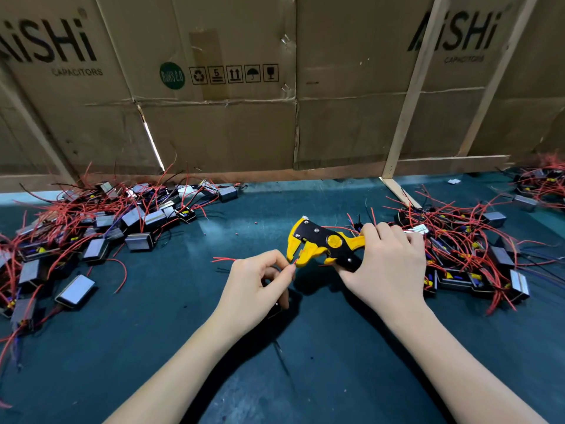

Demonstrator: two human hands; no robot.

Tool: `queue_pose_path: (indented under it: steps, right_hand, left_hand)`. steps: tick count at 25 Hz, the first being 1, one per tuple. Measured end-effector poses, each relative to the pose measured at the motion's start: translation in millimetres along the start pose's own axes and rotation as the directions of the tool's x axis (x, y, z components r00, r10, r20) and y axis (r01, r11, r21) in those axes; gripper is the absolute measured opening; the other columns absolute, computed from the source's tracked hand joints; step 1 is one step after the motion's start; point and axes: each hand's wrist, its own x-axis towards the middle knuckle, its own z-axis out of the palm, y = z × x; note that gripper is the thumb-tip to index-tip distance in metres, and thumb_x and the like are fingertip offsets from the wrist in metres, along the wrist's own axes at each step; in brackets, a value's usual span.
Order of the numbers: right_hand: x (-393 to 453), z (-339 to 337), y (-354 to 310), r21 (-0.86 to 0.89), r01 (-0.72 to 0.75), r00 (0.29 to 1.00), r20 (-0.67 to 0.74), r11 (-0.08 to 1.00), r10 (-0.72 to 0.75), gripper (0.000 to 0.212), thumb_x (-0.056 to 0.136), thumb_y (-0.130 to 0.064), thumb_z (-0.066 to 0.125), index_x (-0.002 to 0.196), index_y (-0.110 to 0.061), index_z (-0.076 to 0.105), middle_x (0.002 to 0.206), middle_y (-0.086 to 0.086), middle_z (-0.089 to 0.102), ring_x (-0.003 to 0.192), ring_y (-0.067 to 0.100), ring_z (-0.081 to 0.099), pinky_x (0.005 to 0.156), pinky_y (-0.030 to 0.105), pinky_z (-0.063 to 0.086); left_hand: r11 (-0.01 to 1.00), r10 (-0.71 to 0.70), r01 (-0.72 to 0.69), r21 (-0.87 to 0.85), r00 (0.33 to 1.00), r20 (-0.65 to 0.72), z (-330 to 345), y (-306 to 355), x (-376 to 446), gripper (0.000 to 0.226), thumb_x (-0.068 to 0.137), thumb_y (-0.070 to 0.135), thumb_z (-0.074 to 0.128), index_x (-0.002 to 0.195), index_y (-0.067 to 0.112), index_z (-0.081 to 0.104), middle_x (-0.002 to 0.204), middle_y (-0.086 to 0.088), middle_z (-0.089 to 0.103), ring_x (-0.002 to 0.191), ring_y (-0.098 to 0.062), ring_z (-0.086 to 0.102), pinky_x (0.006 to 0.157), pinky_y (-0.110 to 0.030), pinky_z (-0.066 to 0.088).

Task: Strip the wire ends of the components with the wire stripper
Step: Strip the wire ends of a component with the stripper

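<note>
My right hand (388,261) grips the handles of a yellow and black wire stripper (321,244), whose jaws point left. My left hand (256,283) pinches a thin red wire (224,259) between thumb and forefinger, with the wire's end at the stripper's jaws. Beneath the left hand lies a dark component, mostly hidden by the palm. A second end of red wire sticks out to the left of the hand.
The table has a dark green mat (275,362). A pile of boxy components with red wires (91,234) covers the left side. Another pile (464,255) lies right of my right hand. Cardboard sheets (229,117) and wooden slats (406,117) wall off the back.
</note>
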Motion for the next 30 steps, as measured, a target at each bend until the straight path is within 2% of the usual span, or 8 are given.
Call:
queue_pose_path:
  steps: [6, 11, 15, 18, 21, 24, 27, 30]
  right_hand:
    - [3, -3, 4, 0.025, 0.064, 0.998, -0.005, 0.998, -0.064, 0.051, 0.055, -0.053, 0.082, 0.066, -0.01, 0.057, 0.06, 0.007, 0.057, 0.058, 0.03, 0.057, 0.066, 0.037, 0.037]
    - [5, -4, 3, 0.04, 0.033, 0.999, 0.041, 0.999, -0.035, 0.054, 0.046, -0.055, 0.089, 0.049, -0.012, 0.056, 0.045, 0.006, 0.053, 0.041, 0.027, 0.054, 0.052, 0.024, 0.027]
    - [5, 7, 11, 0.045, -0.008, 0.996, 0.09, 0.999, 0.004, 0.056, 0.059, -0.059, 0.079, 0.083, -0.01, 0.065, 0.077, 0.008, 0.064, 0.078, 0.032, 0.062, 0.073, 0.038, 0.04]
    - [5, 10, 25, 0.042, -0.094, 0.993, 0.08, 0.995, 0.09, 0.059, 0.064, -0.062, 0.075, 0.09, -0.01, 0.064, 0.083, 0.007, 0.063, 0.084, 0.032, 0.06, 0.078, 0.04, 0.036]
    - [5, 13, 31, 0.081, -0.159, 0.983, 0.102, 0.984, 0.15, 0.058, 0.066, -0.065, 0.072, 0.09, -0.012, 0.064, 0.082, 0.004, 0.063, 0.084, 0.032, 0.06, 0.078, 0.04, 0.035]
    - [5, 13, 31, 0.111, -0.175, 0.98, 0.113, 0.978, 0.163, 0.056, 0.066, -0.064, 0.072, 0.089, -0.013, 0.063, 0.082, 0.003, 0.062, 0.084, 0.032, 0.06, 0.077, 0.039, 0.034]
    - [5, 13, 31, 0.104, -0.17, 0.977, 0.146, 0.98, 0.154, 0.055, 0.068, -0.066, 0.068, 0.088, -0.016, 0.061, 0.085, 0.002, 0.062, 0.087, 0.03, 0.059, 0.078, 0.039, 0.033]
    - [4, 11, 29, 0.099, -0.133, 0.981, 0.153, 0.986, 0.117, 0.055, 0.068, -0.064, 0.069, 0.091, -0.015, 0.06, 0.087, 0.002, 0.062, 0.088, 0.03, 0.058, 0.078, 0.039, 0.031]
  left_hand:
    - [0.999, -0.044, 0.045, -0.027, 0.999, 0.025, -2, -3, 0, 0.023, 0.094, 0.017, 0.061, 0.07, 0.018, 0.058, 0.051, 0.003, 0.066, 0.046, -0.024, 0.048, 0.046, -0.022, 0.032]
    - [1.0, -0.012, 0.014, -0.027, 0.997, 0.07, -7, -1, 2, 0.019, 0.093, 0.025, 0.06, 0.074, 0.023, 0.061, 0.056, 0.004, 0.068, 0.051, -0.013, 0.055, 0.051, -0.029, 0.04]
    - [0.998, -0.003, 0.011, -0.055, 0.989, 0.147, -21, -1, 3, 0.005, 0.094, 0.024, 0.06, 0.096, 0.028, 0.061, 0.073, 0.002, 0.073, 0.059, -0.011, 0.059, 0.064, -0.038, 0.05]
    - [0.992, 0.031, -0.004, -0.129, 0.977, 0.21, -36, -2, 6, 0.021, 0.094, 0.008, 0.06, 0.109, 0.021, 0.057, 0.102, 0.001, 0.07, 0.071, -0.018, 0.064, 0.073, -0.039, 0.051]
    - [0.994, 0.029, 0.027, -0.106, 0.869, 0.494, -53, -6, 10, 0.021, 0.089, 0.006, 0.065, 0.105, 0.018, 0.07, 0.115, 0.001, 0.068, 0.104, -0.019, 0.065, 0.091, -0.033, 0.05]
    - [0.999, 0.022, 0.008, -0.041, 0.752, 0.659, -61, -11, 9, 0.02, 0.087, 0.012, 0.073, 0.106, 0.017, 0.075, 0.118, 0.003, 0.069, 0.112, -0.017, 0.063, 0.095, -0.023, 0.047]
    - [0.993, 0.014, 0.058, -0.106, 0.818, 0.575, -56, -11, 9, 0.013, 0.087, 0.016, 0.074, 0.098, 0.013, 0.079, 0.109, 0.001, 0.074, 0.103, -0.013, 0.068, 0.089, -0.022, 0.051]
    - [0.98, -0.094, 0.147, -0.136, 0.938, 0.334, -38, -11, 9, 0.012, 0.09, 0.023, 0.069, 0.088, 0.019, 0.08, 0.088, 0.0, 0.077, 0.082, -0.008, 0.07, 0.071, -0.016, 0.052]
